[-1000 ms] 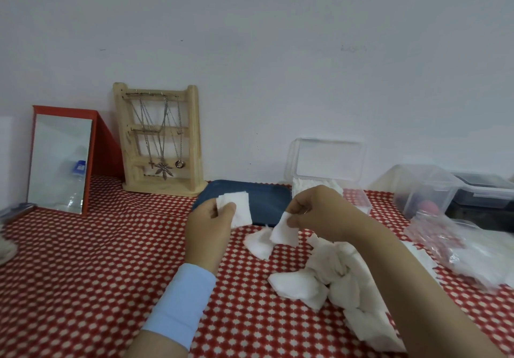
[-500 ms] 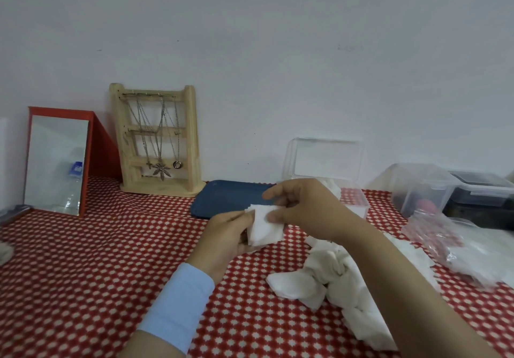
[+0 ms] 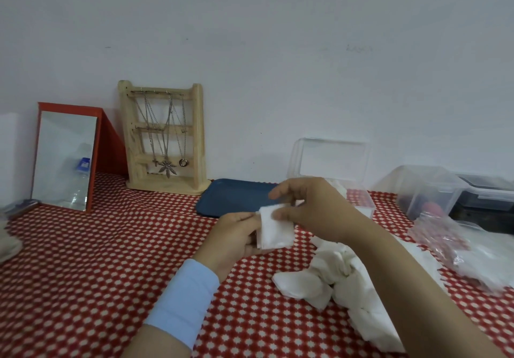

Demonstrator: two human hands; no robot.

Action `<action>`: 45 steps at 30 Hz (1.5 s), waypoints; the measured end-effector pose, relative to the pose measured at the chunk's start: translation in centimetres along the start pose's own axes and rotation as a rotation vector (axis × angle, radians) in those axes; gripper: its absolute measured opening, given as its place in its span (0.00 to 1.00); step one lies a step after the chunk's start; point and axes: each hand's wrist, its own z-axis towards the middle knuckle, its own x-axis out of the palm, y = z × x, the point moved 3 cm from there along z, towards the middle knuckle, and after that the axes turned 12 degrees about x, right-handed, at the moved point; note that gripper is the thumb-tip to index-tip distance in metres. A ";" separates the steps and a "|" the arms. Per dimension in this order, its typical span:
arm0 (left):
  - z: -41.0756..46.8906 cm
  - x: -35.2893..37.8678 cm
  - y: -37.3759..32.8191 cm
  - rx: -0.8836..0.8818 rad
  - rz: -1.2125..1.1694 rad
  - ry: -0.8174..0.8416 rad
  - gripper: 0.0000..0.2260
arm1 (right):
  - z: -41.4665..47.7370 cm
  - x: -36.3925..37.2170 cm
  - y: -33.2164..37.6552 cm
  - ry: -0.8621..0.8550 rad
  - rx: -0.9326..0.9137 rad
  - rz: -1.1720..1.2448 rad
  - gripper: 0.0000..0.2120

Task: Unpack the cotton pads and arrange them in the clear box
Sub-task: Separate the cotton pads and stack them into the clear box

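Together, the left hand (image 3: 236, 235) and right hand (image 3: 314, 207) pinched a small stack of cotton pads (image 3: 275, 228) above the tablecloth (image 3: 111, 260) (loose pads (image 3: 333, 277) lay heaped nearby); the clear box (image 3: 358, 204) stood behind.

Head-worn camera looks forward and down, close over the table (image 3: 83, 274), facing the wall (image 3: 250, 37).

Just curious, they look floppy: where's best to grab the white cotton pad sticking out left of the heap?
Pinch the left edge of the white cotton pad from the left: it juts free onto the red checked cloth, its right side meeting the heap.
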 end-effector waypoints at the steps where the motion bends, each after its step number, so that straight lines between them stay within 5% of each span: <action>1: -0.1 0.1 -0.1 -0.003 -0.022 0.014 0.09 | 0.2 0.2 -0.5 -0.009 0.022 -0.071 0.12; 9: -0.3 0.6 -0.4 -0.072 -0.166 0.077 0.18 | 0.2 0.1 -0.7 -0.066 0.055 -0.092 0.16; 15: -0.5 -0.8 -0.8 0.044 0.156 0.157 0.19 | 0.4 0.8 -0.7 -0.016 0.140 -0.053 0.20; 20: 0.3 -4.8 -1.6 0.069 0.175 -0.123 0.21 | 1.5 2.5 -0.1 -0.078 0.178 -0.051 0.12; 24: 0.5 -7.5 -1.4 0.098 -0.021 -0.324 0.19 | 4.0 5.1 0.6 0.072 0.205 -0.383 0.10; 27: 0.7 -8.0 -1.2 0.098 -0.138 -0.392 0.14 | 5.2 7.4 0.3 0.222 0.304 -0.742 0.18; 29: 0.9 -7.9 -1.0 0.085 -0.152 -0.406 0.09 | 5.4 8.3 -0.4 0.244 0.321 -0.760 0.26; 31: 1.1 -7.8 -0.9 0.088 -0.122 -0.401 0.07 | 5.0 8.5 -0.7 0.244 0.339 -0.701 0.28; 34: 1.1 -7.4 -0.6 0.082 -0.048 -0.389 0.07 | 4.2 7.8 -0.9 0.253 0.344 -0.584 0.19; 41: 1.0 -5.0 -0.1 0.033 -0.062 -0.351 0.06 | 1.3 2.5 0.2 0.089 0.328 0.153 0.04; 45: 0.9 -3.4 0.5 -0.003 -0.145 -0.262 0.06 | 0.4 1.6 -0.1 0.087 0.395 0.423 0.07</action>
